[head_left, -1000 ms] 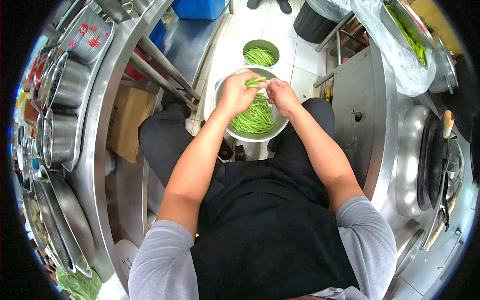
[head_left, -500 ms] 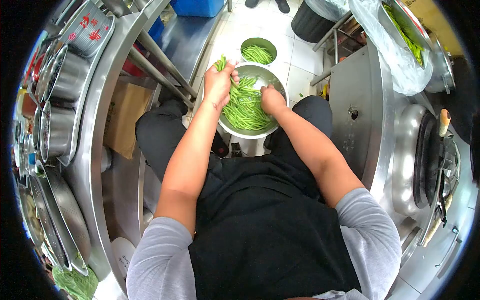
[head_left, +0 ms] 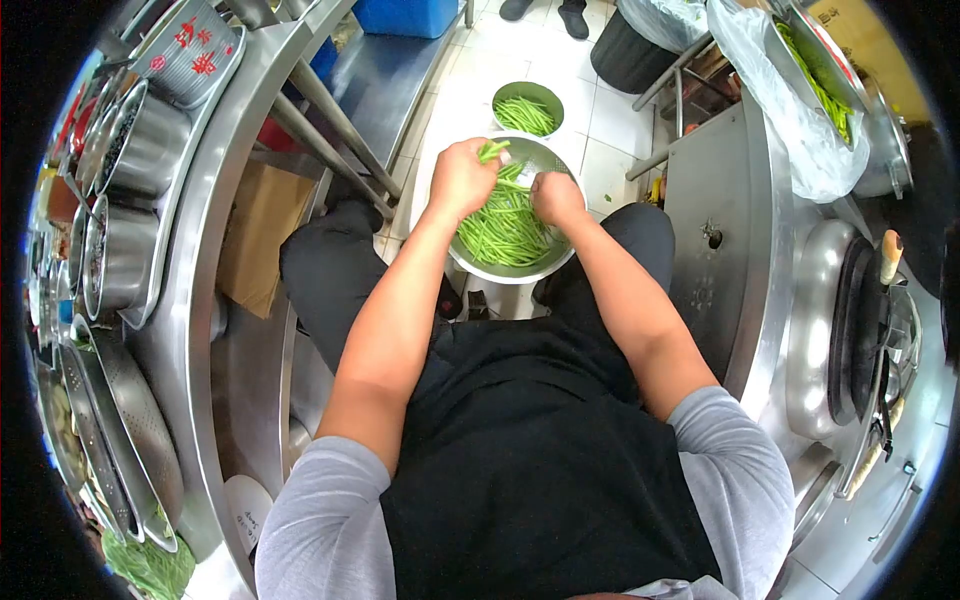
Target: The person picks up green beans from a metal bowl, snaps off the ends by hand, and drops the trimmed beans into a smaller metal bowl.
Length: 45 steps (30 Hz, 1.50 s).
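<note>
Two bare hands work above a perforated metal bowl (head_left: 541,155), positioned between the person's knees. Green beans (head_left: 503,238) lie loose inside the bowl, piled toward its near side; the perforated far wall is exposed.

Left hand (head_left: 463,182): located over the left part of the rim. Its fingers are clamped on a small bunch of beans (head_left: 493,151), whose ends project past the fingers toward the right.

Right hand (head_left: 557,199): located over the right part of the bowl, apart from the left hand. Its fingers are curled inward beside the beans. Whether they grip a bean cannot be told, because the back of the hand covers the contact area.

One smaller bowl (head_left: 552,98) is located just beyond the perforated bowl and contains more beans (head_left: 525,117). Pale tiles (head_left: 612,122) form the floor around it. Farther out, to the right, is a black bin (head_left: 628,58) with a clear plastic liner.

Left side: a metal table (head_left: 188,300) carries deep metal pots (head_left: 128,262); a piece of cardboard (head_left: 262,240) is located lower down, beside the table. Right side: a clear plastic bag (head_left: 818,172) hangs below a tray of green vegetables (head_left: 822,92).
</note>
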Tool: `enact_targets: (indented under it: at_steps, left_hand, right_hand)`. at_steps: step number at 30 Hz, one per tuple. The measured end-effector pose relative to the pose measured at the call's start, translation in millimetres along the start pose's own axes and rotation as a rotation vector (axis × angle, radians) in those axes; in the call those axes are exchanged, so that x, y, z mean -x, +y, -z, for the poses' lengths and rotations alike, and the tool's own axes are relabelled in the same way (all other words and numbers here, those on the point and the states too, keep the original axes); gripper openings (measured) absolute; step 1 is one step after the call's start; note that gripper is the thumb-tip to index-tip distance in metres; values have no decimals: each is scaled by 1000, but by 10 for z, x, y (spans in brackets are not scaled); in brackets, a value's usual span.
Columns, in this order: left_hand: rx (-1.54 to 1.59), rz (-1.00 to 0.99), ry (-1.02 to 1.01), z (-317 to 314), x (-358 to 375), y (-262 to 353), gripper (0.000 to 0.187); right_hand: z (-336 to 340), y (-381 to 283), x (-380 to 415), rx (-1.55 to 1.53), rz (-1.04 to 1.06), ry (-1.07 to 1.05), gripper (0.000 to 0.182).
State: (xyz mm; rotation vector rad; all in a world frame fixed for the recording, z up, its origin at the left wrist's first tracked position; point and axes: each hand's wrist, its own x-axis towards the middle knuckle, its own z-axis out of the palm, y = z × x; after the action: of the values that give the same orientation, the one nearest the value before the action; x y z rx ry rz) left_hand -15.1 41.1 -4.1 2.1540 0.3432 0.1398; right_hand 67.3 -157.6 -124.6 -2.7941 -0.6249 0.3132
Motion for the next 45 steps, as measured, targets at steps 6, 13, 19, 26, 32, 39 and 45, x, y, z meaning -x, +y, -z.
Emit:
enact_targets:
  at_steps: [6,13,19,26,32,39,45]
  left_hand:
    - [-2,-285,-122,-320,11,-275,25]
    - [-34,-176,-208,-419,55,-224,20]
    - [235,-108,-237,-513,3,-287,16]
    - [386,-69,-259,-404,70,-126,20]
    - [366,-60,-259,-398,46,-133,18]
    - [334,-74,-255,-440,14,-199,18]
    - [141,-163,-329,-348,22,-183,18]
  right_hand:
    - [608,-69,220,-449,41,-85,19]
    - [719,-61,290,-918,115,-77,15]
    - [723,-46,282,-1226,85,-15,21]
    - [620,6,201,-1146,49,3,14]
    - [563,17,167,-1238,80,-41,8]
    - [583,1,190,-1260,93,-64,7]
    - [530,-4,160,-1130,76,36,5]
